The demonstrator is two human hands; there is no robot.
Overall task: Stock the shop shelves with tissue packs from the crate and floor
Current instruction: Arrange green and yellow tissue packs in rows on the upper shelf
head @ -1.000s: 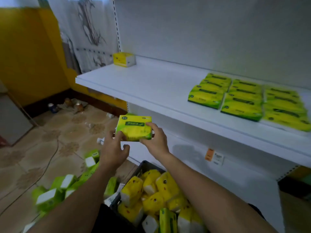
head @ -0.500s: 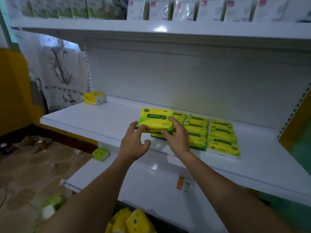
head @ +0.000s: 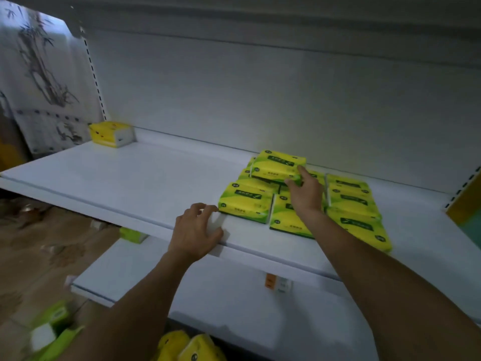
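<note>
At the bottom centre of the frame, yellow packs [head: 187,346] are poking into view, and green packs [head: 52,327] are lying blurred on the floor at lower left. Above them, the lower shelf [head: 156,282] is carrying one green pack [head: 132,234] at its left end.

In the middle of the frame, the left hand [head: 196,230] is resting on the front edge of the main shelf [head: 117,178]. Its fingers are loosely bent, a little spread and holding nothing. Their tips are lying just beside the near left corner of the shelved packs [head: 348,201], which are sitting flat in rows right of centre.

Farther in, the right hand [head: 303,194] is pinching the tissue pack [head: 276,166] by its near right corner, thumb on the front face and fingers curling over the top. The pack is sitting atop the back of the left rows, stretching left of the fingers. Whether it is fully set down I cannot tell.

At the shelf's back left, a single yellow pack [head: 112,134] is sitting against the rear panel.
</note>
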